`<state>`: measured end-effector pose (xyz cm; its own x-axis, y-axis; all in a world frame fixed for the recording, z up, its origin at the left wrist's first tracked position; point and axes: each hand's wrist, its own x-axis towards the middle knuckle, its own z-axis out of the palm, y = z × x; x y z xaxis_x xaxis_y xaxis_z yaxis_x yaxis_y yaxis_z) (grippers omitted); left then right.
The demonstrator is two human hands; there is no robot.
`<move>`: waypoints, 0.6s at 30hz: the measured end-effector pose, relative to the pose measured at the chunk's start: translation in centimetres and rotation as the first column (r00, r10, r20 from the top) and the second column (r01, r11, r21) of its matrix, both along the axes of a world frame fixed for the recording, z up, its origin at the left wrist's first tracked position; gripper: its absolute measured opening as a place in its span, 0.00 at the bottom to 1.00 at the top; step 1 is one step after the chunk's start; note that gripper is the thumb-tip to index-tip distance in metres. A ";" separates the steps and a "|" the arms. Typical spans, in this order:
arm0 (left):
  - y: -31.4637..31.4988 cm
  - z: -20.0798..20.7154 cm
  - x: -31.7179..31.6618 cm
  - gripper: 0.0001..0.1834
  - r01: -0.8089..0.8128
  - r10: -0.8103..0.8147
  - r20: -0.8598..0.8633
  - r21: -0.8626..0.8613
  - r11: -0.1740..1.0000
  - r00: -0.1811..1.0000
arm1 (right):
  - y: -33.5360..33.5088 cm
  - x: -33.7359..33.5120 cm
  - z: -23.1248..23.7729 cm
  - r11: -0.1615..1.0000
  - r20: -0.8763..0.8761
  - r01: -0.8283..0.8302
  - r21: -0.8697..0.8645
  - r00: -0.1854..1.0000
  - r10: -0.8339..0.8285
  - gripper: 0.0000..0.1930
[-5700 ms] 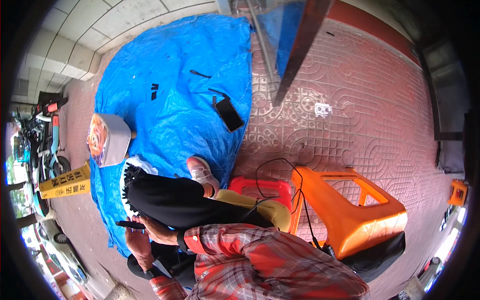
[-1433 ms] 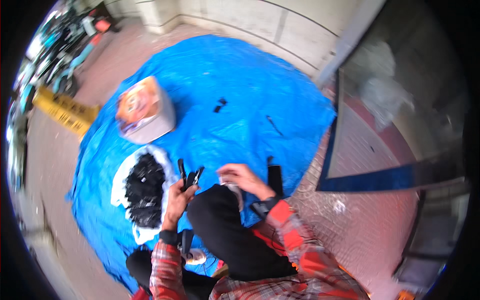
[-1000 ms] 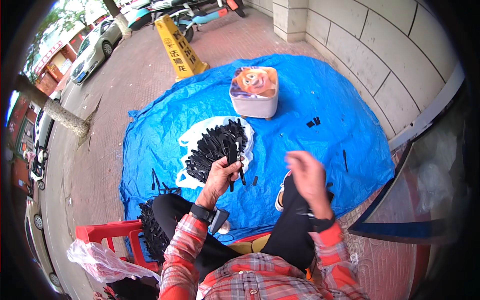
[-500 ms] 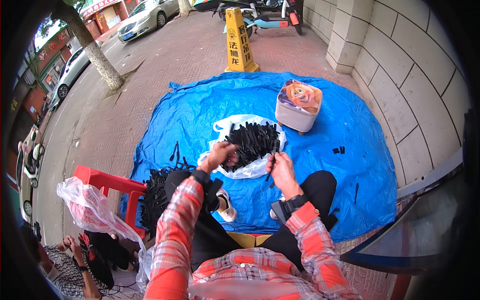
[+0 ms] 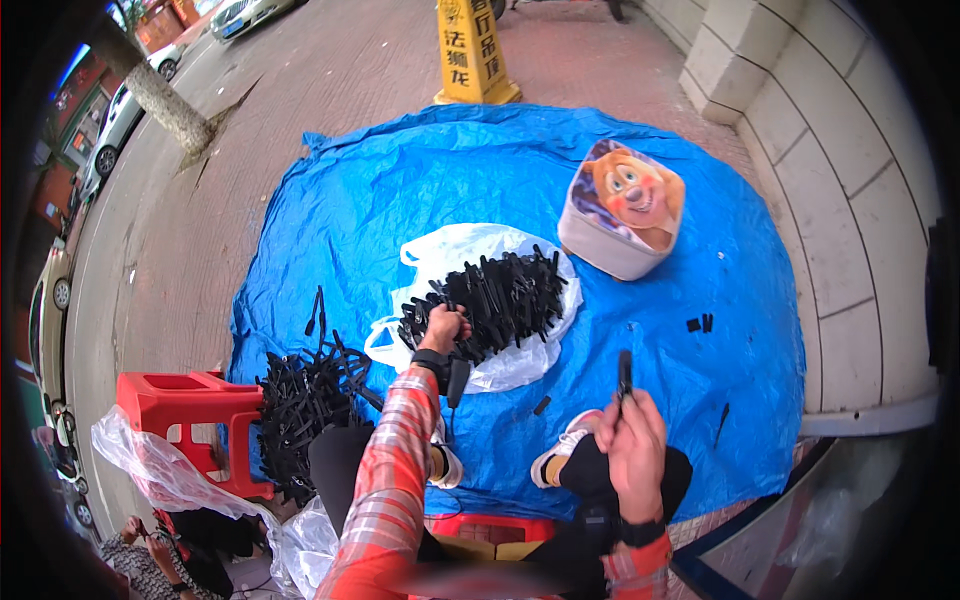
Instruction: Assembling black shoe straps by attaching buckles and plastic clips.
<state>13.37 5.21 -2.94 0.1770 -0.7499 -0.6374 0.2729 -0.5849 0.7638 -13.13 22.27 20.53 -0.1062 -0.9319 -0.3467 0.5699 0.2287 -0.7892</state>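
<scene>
A heap of black strips, looking like short straps [image 5: 505, 295], lies on a white plastic bag [image 5: 510, 375] spread over a blue tarp [image 5: 400, 170]. At the heap's near left edge is my left hand [image 5: 447, 328]. Its fingers are closed among the strips, and what they grip is hidden. My right hand [image 5: 635, 445], above my right knee, pinches one black strap [image 5: 625, 372] that stands up from the fingertips. To the left lies a second, looser pile of black straps [image 5: 315, 405].
A padded stool with a cartoon face [image 5: 625, 215] stands on the tarp at the right. Beyond the tarp rises a yellow sign [image 5: 472, 60]. A red plastic stool [image 5: 190, 395], with a clear bag [image 5: 165, 465] on it, is at the left. Another person's hands [image 5: 148, 540] show lower left.
My view has tilted down. My left hand has closed at the heap's edge. My right hand has drawn back from the heap toward my right knee, holding a black strap.
</scene>
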 end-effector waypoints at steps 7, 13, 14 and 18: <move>-2.0 -8.2 4.3 0.19 0.091 -0.113 0.649 0.068 0.994 0.752 | -1.6 2.5 -0.2 0.984 0.005 -0.078 0.160 0.997 0.078 0.06; -2.1 -3.1 -1.3 0.20 0.394 -0.383 0.726 0.167 0.904 0.572 | -1.3 1.9 -0.9 0.984 -0.009 -0.082 0.155 0.996 0.085 0.08; -1.6 -1.8 -0.1 0.20 0.400 -0.395 0.735 0.183 0.898 0.551 | -1.3 1.9 -1.5 0.982 0.023 -0.140 0.123 0.990 0.139 0.09; -2.6 2.6 5.8 0.13 0.794 -0.577 0.784 0.195 0.576 0.226 | -1.1 2.5 -2.2 0.970 -0.050 -0.240 0.036 0.969 0.242 0.08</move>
<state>19.17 2.61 -0.35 -0.1959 -0.9029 -0.3825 -0.8336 -0.0521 0.5499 -10.63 21.16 18.36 0.1008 -0.9218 -0.3743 0.4521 0.3775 -0.8082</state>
